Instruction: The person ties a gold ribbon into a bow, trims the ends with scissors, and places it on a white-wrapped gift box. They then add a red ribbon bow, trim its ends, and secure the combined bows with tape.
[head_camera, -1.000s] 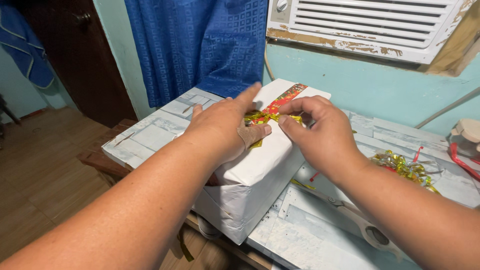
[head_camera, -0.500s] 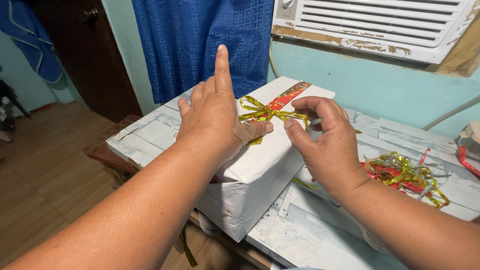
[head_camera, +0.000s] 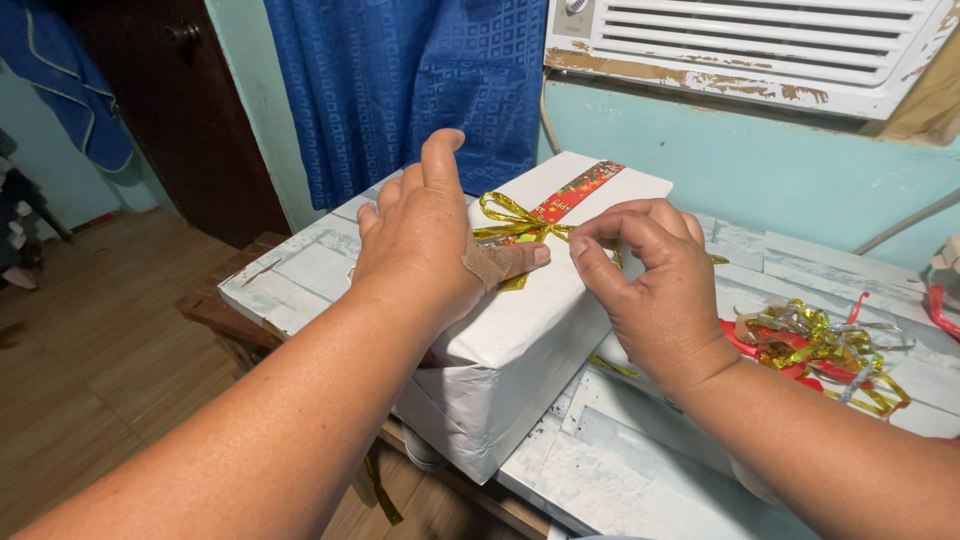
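A box wrapped in white paper (head_camera: 520, 330) lies on a pale table (head_camera: 300, 270), with a red patterned strip (head_camera: 572, 193) along its top. A gold ribbon (head_camera: 505, 217) is looped into a bow on top. My left hand (head_camera: 430, 240), a bandage on the thumb, rests on the box; its thumb presses the ribbon at the knot and the index finger is raised. My right hand (head_camera: 650, 280) pinches the ribbon's right loop between thumb and forefinger.
A tangle of gold, silver and red ribbon (head_camera: 820, 345) lies on the table to the right. A blue curtain (head_camera: 400, 80) and a white air conditioner (head_camera: 740, 45) are behind. A dark door (head_camera: 170, 100) and wooden floor (head_camera: 90, 350) are at left.
My left index finger lifted off the box and now curls down slightly. The gold bow's left loop has appeared. My right hand has closed its pinch on the right loop.
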